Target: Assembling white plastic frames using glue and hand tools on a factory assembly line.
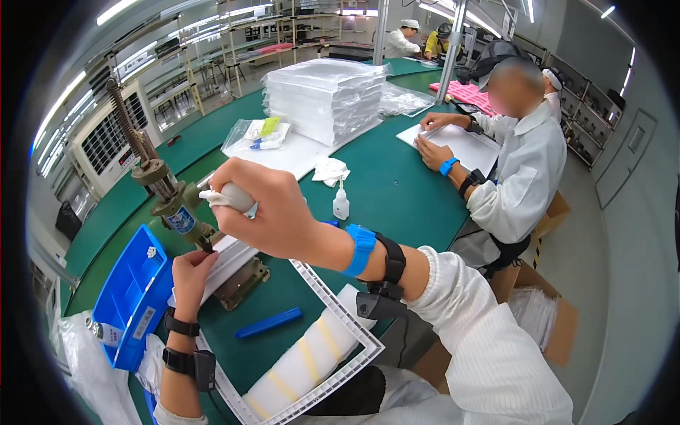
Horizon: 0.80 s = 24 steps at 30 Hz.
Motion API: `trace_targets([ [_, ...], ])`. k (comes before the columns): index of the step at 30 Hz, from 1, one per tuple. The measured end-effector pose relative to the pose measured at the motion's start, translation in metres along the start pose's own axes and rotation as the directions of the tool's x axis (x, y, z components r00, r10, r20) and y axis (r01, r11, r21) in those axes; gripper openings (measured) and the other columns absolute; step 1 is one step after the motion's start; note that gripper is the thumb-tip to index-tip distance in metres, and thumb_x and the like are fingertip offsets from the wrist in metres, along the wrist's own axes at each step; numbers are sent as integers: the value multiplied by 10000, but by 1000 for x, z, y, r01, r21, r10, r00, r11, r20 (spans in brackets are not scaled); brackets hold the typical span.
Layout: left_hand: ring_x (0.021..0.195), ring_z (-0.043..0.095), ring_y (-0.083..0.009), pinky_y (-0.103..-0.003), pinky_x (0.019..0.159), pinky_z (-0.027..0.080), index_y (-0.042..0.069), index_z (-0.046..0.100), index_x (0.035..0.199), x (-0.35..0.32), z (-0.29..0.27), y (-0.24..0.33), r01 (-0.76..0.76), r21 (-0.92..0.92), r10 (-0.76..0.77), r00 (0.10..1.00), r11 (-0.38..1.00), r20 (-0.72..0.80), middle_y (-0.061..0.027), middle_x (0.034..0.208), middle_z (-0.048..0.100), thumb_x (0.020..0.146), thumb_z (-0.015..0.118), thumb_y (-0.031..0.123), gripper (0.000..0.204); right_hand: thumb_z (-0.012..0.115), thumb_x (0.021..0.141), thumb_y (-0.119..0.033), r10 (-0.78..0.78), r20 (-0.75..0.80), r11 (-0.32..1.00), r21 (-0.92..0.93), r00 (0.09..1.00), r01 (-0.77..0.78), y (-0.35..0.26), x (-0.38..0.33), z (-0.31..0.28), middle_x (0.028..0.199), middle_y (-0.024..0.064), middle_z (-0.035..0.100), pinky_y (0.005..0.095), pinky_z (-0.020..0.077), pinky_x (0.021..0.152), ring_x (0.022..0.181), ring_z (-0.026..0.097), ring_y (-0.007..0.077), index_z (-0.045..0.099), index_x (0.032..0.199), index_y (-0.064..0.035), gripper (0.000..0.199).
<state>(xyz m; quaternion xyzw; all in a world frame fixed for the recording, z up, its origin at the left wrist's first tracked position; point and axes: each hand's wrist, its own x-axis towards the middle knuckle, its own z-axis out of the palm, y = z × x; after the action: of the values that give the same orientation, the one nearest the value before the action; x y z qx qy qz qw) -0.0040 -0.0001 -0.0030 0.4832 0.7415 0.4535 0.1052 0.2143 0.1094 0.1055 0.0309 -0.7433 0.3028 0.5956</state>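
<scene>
A green hand-operated arbor press (168, 202) stands at the left of the green table, its toothed rack rising above it. My right hand (265, 209) is closed round the pale, rounded grip (237, 198) of its lever. Low beside the press's ram, my left hand (190, 276) has thumb and fingertips pinched together, at the end of a white strip-like part (230, 258) lying over the press base. Whatever sits between those fingertips is too small to make out. A white rectangular frame (329, 386) lies nearest me, around a white padded roll (304, 361) with yellow tape bands.
A blue divided bin (131, 297) is left of my left hand. A blue bar (268, 323) lies inside the frame; a small white bottle (341, 204) and crumpled cloth (330, 171) lie farther off. Plastic-wrapped stacked sheets (322, 103) stand behind. A co-worker (520, 156) handles a white panel at right.
</scene>
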Motion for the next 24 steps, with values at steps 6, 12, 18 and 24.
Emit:
trace_targets([
  [6,596,563,-105,-282,568,439,-106,707,839,-1,1,2,-22,9,22,1000,1000,-19,-114,671,689,801,764,195,309,652,776,-168,33,11,999,-31,999,-33,-3,30,0,641,163,597,389,487,546,571,605,351,580,864,-30,178],
  [12,606,591,-120,-289,582,457,-106,712,858,-2,3,1,-30,21,31,998,999,-49,-132,691,701,801,766,200,316,634,816,-180,90,60,994,-67,994,-86,2,51,3,646,115,619,310,496,521,547,616,188,599,913,-29,183],
  [18,606,624,-154,-300,592,474,-99,716,869,-2,2,5,-34,55,36,999,998,-37,-175,705,703,796,764,208,319,634,812,-168,79,30,994,-78,996,-76,0,34,2,689,93,616,287,498,573,598,602,173,589,913,-34,174],
  [24,611,654,-189,-308,615,495,-95,720,876,-1,2,5,-27,89,32,998,996,-52,-186,715,708,794,760,205,313,642,771,-102,9,-35,1000,-29,999,-10,1,2,3,739,130,611,350,499,579,615,615,288,577,899,-42,155],
])
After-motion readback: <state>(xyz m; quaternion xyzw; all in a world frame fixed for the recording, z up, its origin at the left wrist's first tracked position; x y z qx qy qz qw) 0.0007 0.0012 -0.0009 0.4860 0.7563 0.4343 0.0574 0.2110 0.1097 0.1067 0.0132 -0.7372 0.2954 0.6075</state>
